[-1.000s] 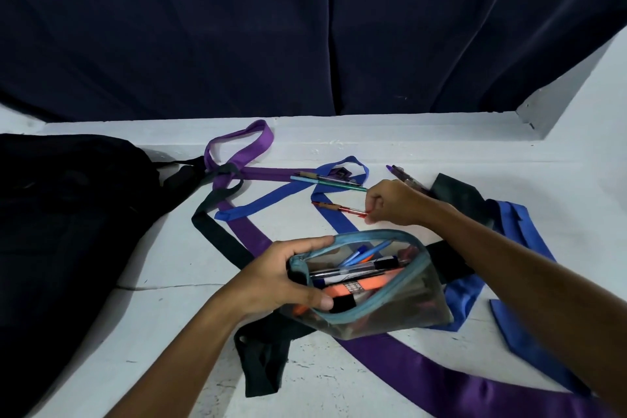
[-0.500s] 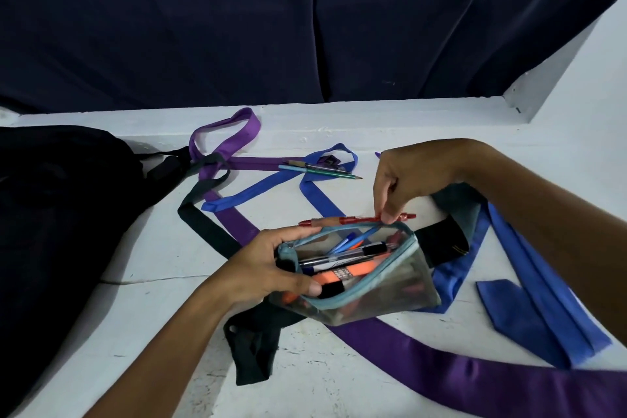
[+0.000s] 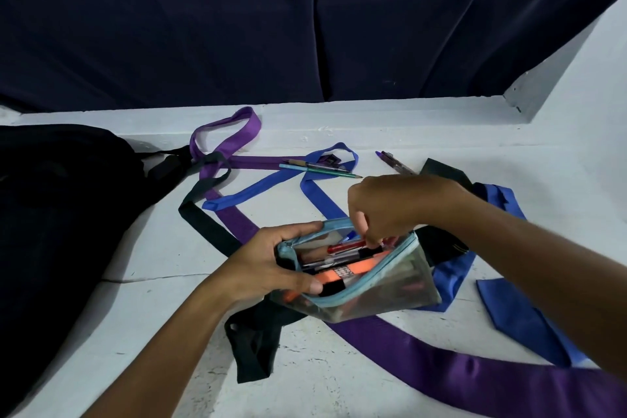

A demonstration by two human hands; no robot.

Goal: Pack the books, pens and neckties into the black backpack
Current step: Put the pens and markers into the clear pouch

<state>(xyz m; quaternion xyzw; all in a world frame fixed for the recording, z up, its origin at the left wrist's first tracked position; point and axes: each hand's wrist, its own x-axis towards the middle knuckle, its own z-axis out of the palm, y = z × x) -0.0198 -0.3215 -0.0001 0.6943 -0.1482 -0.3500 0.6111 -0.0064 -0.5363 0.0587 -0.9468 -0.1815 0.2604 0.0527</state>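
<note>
Currently on the pen step: left hand grips the left end of the clear pouch with thumb and fingers curled round its blue zip rim, holding the mouth open just above the white table. Right hand has fingers pinched together on a red pen, feeding it lengthwise into the pouch mouth; pen is mostly inside, lying on top of the other pens and an orange marker. Looks like the grip is at the pen's right end, though the fingertips hide it. Still loose on the table: a green pen and another beside it near the blue tie, plus a purple pen further right. Purple tie, black tie and blue tie are spread around, none packed. Black backpack sits at far left, well apart from the hands. No books in view. Next move likely calls for letting go of the red pen, then reaching back for the green one while the left hand keeps the mouth open
</note>
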